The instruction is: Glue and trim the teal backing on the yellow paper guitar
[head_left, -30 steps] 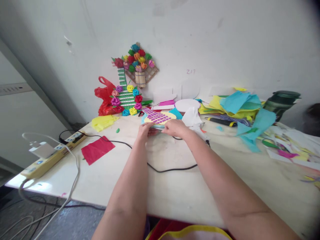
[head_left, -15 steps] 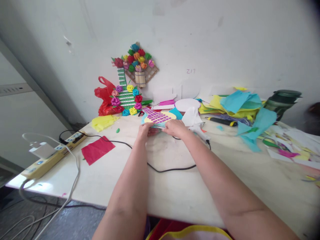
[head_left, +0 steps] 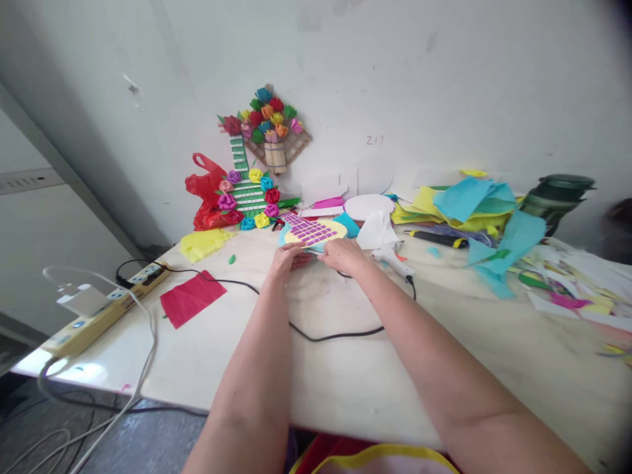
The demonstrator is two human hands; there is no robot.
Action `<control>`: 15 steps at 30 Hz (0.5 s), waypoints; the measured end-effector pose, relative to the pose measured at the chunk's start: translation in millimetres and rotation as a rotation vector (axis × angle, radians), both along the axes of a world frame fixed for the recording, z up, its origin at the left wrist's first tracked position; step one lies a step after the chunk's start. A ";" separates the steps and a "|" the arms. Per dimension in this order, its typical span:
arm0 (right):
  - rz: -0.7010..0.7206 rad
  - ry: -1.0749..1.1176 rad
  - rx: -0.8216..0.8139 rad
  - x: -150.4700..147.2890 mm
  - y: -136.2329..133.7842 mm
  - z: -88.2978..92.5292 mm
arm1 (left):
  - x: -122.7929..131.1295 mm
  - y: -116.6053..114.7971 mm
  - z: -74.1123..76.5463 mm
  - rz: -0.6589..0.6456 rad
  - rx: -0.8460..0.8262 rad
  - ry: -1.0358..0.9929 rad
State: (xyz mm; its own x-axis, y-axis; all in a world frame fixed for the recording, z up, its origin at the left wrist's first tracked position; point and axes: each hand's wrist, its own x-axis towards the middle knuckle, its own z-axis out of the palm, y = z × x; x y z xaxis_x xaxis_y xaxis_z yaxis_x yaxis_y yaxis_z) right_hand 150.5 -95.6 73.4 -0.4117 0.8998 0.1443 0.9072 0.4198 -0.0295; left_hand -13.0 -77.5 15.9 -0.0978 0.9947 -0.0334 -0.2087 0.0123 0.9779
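Note:
Both my hands reach to the far middle of the white table. My left hand pinches the near edge of a paper craft piece, yellow and blue with rows of small purple strips. My right hand grips the same edge just to the right, fingers curled. A pink scrap shows between the two hands. A white glue gun lies right of my right hand, its black cord looping under my forearms.
Paper flower crafts and a red plastic bag lean on the wall. A red paper sheet and a power strip lie at left. Blue and yellow paper, a utility knife and a dark green bottle are at right.
Both hands stay on the craft piece's near edge with barely any shift. The glue gun right of my right hand shows more fully now.

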 end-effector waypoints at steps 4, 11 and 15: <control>0.000 -0.017 -0.015 0.1 1.9 -1.5 | 2.6 -0.3 1.2 0.030 -0.009 0.019; -0.036 -0.028 -0.081 0.1 4.4 4.8 | 4.0 0.0 2.4 0.034 -0.005 -0.004; -0.046 -0.040 -0.100 0.6 3.7 8.3 | 4.0 1.1 0.9 0.042 -0.008 0.013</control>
State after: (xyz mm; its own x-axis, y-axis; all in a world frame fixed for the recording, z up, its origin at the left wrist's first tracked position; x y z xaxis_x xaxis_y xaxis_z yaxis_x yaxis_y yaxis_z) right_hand 151.2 -91.9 81.7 -0.3731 0.9271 0.0369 0.9268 0.3742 -0.0327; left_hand -9.0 -76.4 16.8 -0.1395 0.9894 -0.0394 -0.1963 0.0114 0.9805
